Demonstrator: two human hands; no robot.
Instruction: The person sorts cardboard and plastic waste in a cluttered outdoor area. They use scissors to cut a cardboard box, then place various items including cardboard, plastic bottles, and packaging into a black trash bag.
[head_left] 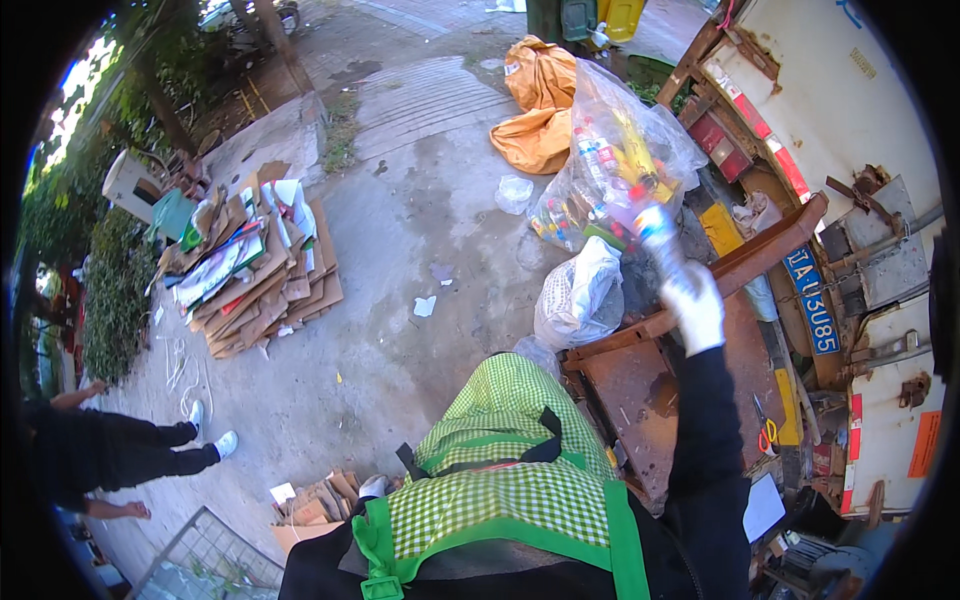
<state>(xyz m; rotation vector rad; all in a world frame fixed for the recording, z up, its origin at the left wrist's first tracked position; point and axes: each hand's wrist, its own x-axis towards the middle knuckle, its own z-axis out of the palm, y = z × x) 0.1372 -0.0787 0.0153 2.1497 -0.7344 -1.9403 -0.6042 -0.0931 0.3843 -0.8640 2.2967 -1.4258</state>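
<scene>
My right hand [695, 308], in a white glove, reaches forward closed around the lower end of a clear plastic bottle [657, 235], which is smeared by motion. Just beyond the bottle is a large clear plastic bag [672, 132] filled with several empty bottles and colourful packaging. A knotted white bag [575, 295] rests on the ground to the left of my right hand. Only a bit of my left hand [374, 487], also in a white glove, shows beside my green checked apron [500, 425]; its fingers are hidden.
A rusty metal platform [625, 385] with a raised bar adjoins a white truck [850, 90] on the right. Orange-handled scissors [768, 436] lie there. Orange sacks [540, 80] stand ahead, a flattened cardboard pile [265, 300] left. Another person [120, 445] stands at lower left.
</scene>
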